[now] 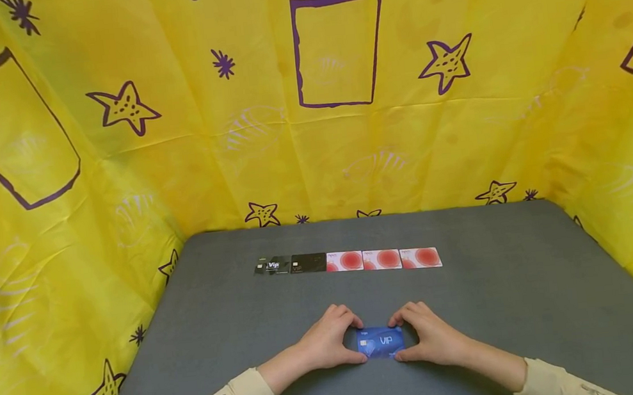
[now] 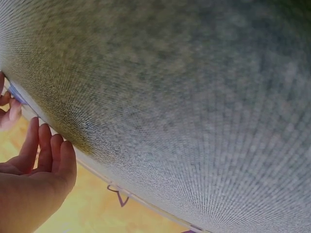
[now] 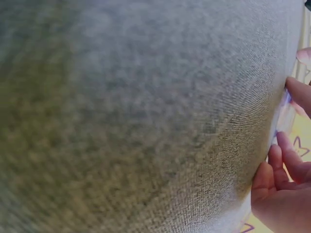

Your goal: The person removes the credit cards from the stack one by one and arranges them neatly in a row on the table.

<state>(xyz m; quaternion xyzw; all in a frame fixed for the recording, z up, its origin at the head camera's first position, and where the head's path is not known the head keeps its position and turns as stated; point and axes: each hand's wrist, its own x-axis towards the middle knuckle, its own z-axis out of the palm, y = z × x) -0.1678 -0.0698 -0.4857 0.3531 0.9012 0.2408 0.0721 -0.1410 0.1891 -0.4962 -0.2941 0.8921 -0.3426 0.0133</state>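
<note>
A blue card [image 1: 381, 343] marked "VIP", with a chip at its left, lies flat near the front of the grey table. My left hand [image 1: 332, 342] holds its left end between thumb and fingers, thumb at the near corner and index finger at the far one. The right hand [image 1: 428, 335] does likewise at the right end. From the left wrist, the left hand [image 2: 41, 177] shows low over the cloth, with a blue sliver of the card beyond. In the right wrist view, the right hand [image 3: 284, 187] has its fingertips down at the cloth.
Farther back, a row of cards lies side by side: a dark patterned "Vip" card [image 1: 273, 266], a black card [image 1: 308, 263], and three white-and-red cards [image 1: 344, 261]. The grey table [image 1: 220, 323] is bordered by yellow cloth walls [image 1: 301, 160] at the back and sides.
</note>
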